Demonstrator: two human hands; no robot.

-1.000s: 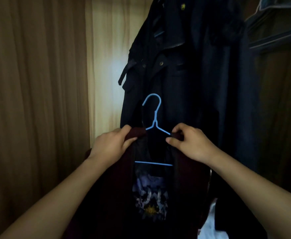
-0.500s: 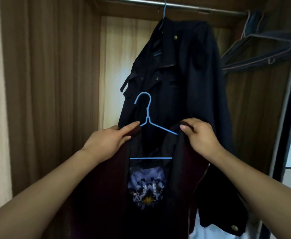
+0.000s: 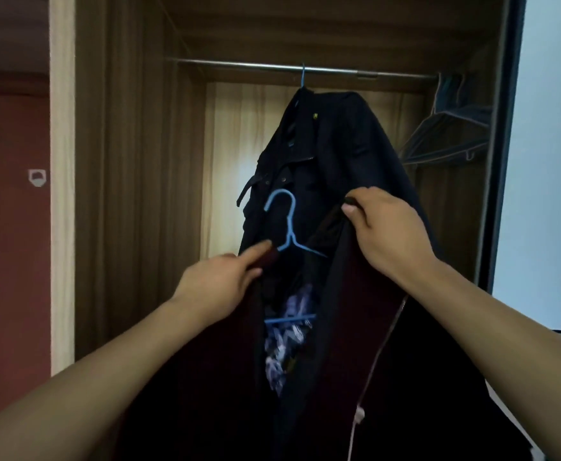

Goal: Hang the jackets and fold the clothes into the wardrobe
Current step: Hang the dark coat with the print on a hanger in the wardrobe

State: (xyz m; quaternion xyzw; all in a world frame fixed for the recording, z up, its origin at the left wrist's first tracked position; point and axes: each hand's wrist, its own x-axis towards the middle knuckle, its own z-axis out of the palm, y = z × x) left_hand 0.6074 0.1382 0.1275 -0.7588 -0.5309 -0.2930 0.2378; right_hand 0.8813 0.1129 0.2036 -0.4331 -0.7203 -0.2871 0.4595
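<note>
So the maroon jacket (image 3: 206,377) was up in front of the open wardrobe (image 3: 132,161), draped on a thin blue hanger (image 3: 289,227) but not on the rail (image 3: 239,64) yet. It sat lower than, and partly in front of, the navy jacket (image 3: 339,161) that hung there on its own hook. The left hand (image 3: 219,281) was clamped on the left shoulder of the fabric right by the hanger's neck, index finger stretched out along it. The right hand (image 3: 385,234) pinched the other collar edge and held it a good bit higher, so the hanger sat tilted. That right shoulder looked to me like it wasn't seated on the wire arm. A purplish print showed in the gap between the open fronts, and a pale zip line (image 3: 388,327) ran down the right side. My read on handling: soft, floppy cloth with some weight to it. It hung long and pulled straight down, and that skinny hanger probably flexes and lets fabric slide off. I'd guess the safe hold is the hook or neck of the hanger once both shoulders are on, not the cloth, since holding cloth alone lets the hanger swing. There were spare hangers (image 3: 448,141) bunched at the far right of the rail, and open rail to the left of the navy one.
</note>
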